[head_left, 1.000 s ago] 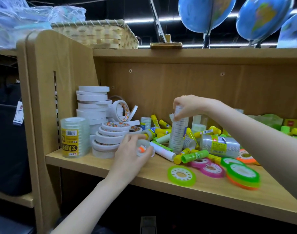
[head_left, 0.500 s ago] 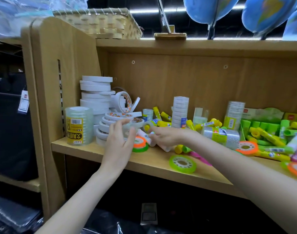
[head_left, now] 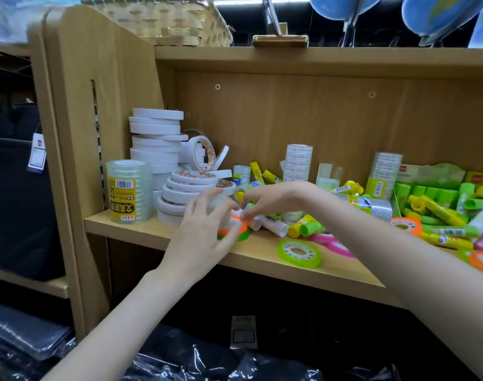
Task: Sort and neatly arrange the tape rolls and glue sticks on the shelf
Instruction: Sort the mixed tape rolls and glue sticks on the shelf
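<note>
On the wooden shelf (head_left: 262, 258), my left hand (head_left: 204, 235) curls round a small clear tape roll (head_left: 219, 206) that sits on top of an orange tape roll (head_left: 241, 226) and a green one. My right hand (head_left: 268, 199) reaches in from the right and pinches the orange roll's edge with its fingertips. A tall stack of white tape rolls (head_left: 156, 144) stands behind, by a wrapped pack of clear tape (head_left: 129, 191). Yellow and green glue sticks (head_left: 441, 215) lie jumbled to the right. A loose green tape roll (head_left: 299, 253) lies near the front edge.
Pink tape rolls (head_left: 328, 240) and a white glue stick (head_left: 273, 225) lie just right of my hands. Upright clear tape stacks (head_left: 298, 163) stand at the back. The shelf's side panel (head_left: 97, 105) closes the left. A woven basket (head_left: 163, 20) and globes (head_left: 344, 6) stand above.
My right hand let go of the tall clear tape stack, came down and moved left to the orange and green rolls. My left hand kept the clear roll, now on them.
</note>
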{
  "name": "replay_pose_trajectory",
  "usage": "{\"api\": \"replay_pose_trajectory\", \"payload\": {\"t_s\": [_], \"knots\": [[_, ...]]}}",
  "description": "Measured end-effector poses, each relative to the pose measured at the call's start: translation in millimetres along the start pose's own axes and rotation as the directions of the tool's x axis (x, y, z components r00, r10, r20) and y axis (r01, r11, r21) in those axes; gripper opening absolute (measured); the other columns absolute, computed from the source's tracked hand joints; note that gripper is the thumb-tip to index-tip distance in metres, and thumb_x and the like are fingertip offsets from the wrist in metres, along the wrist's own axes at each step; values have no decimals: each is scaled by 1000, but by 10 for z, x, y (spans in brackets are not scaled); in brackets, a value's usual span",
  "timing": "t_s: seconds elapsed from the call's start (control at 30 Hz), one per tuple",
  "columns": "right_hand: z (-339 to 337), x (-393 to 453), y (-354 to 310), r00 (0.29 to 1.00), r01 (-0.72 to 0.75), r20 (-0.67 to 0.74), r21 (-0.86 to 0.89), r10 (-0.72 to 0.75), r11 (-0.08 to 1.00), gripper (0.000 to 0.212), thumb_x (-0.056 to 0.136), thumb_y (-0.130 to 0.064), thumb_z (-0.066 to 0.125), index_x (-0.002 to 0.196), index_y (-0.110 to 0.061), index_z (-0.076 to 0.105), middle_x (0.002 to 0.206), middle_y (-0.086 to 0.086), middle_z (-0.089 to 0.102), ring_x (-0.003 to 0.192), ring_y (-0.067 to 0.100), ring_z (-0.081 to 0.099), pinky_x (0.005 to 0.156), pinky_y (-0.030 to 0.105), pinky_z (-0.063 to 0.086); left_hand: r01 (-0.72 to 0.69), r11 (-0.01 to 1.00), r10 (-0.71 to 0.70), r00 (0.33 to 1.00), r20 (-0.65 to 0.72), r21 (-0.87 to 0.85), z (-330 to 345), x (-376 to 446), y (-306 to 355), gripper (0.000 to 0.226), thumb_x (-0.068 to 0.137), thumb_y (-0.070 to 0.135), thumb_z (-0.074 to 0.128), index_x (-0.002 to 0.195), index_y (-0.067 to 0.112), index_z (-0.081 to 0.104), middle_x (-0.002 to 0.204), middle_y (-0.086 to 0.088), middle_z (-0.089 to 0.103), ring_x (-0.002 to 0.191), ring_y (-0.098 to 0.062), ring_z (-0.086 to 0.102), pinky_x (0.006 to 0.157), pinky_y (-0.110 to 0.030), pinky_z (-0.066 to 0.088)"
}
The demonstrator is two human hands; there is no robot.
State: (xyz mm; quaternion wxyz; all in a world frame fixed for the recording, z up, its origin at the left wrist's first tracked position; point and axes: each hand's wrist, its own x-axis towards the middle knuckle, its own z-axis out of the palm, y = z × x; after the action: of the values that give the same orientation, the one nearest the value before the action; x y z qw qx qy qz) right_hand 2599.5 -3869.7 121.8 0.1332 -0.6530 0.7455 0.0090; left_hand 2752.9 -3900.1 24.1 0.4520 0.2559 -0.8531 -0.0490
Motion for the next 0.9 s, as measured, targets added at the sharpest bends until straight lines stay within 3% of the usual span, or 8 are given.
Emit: {"api": "replay_pose_trajectory", "payload": {"t_s": [0.13, 0.27, 0.33, 0.43, 0.6, 0.67, 0.77, 0.9], "knots": [[-37, -8, 74, 1000, -20, 22, 71, 18, 997, 44, 88, -34, 61, 129, -27, 49, 138, 3, 39, 127, 23, 40, 104, 39, 40, 26, 988, -49, 987, 155, 152, -93, 73, 22, 36, 78, 52, 60, 107, 31, 55, 140, 8, 29, 123, -20, 35, 89, -43, 47], [10, 50, 13, 997, -61, 30, -214, 69, 975, 47, 84, -33, 61, 128, -25, 44, 116, 0, 50, 110, 23, 52, 87, 34, 47, 21, 968, -66, 983, 170, 252, -151, 126, -20, 23, 83, 43, 59, 101, 30, 56, 140, 8, 28, 119, -22, 34, 85, -38, 47], [78, 161, 1, 999, -43, -24, -265, 38, 963, 39, 83, -32, 60, 116, -18, 45, 99, 1, 56, 97, 24, 57, 73, 32, 46, 16, 970, -57, 984, 166, 241, -162, 112, -31, 24, 83, 42, 59, 103, 29, 57, 141, 6, 29, 119, -24, 35, 85, -40, 47], [167, 259, 59, 982, 5, -187, -181, -39, 983, 29, 81, -25, 64, 101, -17, 44, 84, -4, 49, 88, 21, 52, 64, 30, 42, 28, 976, -67, 982, 175, 217, -182, 84, -38, 26, 83, 41, 61, 105, 28, 57, 142, 4, 28, 121, -25, 35, 91, -41, 44], [215, 205, 58, 962, 79, -252, -109, -105, 991, 22, 88, -21, 55, 74, -24, 39, 88, -4, 50, 85, 17, 48, 58, 26, 37, 29, 967, -80, 978, 195, 255, -174, 120, -15, 27, 84, 43, 59, 108, 31, 55, 142, 6, 26, 122, -22, 34, 87, -35, 44], [190, 174, 62, 974, 71, -202, -140, -99, 988, 6, 91, -23, 51, 87, -21, 47, 96, -2, 52, 89, 18, 47, 68, 29, 40, 31, 961, -90, 975, 203, 275, -151, 143, 4, 29, 85, 44, 58, 111, 31, 53, 141, 7, 25, 123, -20, 33, 84, -34, 44], [165, 115, 52, 994, 26, -99, -202, -47, 979, 28, 96, -27, 44, 118, -10, 44, 121, 5, 55, 98, 21, 48, 81, 30, 38, 46, 958, -109, 972, 209, 285, -137, 162, 19, 32, 85, 44, 58, 113, 31, 51, 141, 6, 25, 124, -21, 32, 84, -35, 44], [195, 122, 28, 994, 15, -97, -240, -39, 971, 35, 97, -33, 42, 123, -9, 43, 129, 5, 53, 114, 24, 50, 83, 29, 36, 55, 966, -110, 972, 207, 252, -147, 142, 2, 34, 83, 45, 60, 113, 31, 51, 141, 6, 25, 124, -21, 32, 86, -37, 45]]}}
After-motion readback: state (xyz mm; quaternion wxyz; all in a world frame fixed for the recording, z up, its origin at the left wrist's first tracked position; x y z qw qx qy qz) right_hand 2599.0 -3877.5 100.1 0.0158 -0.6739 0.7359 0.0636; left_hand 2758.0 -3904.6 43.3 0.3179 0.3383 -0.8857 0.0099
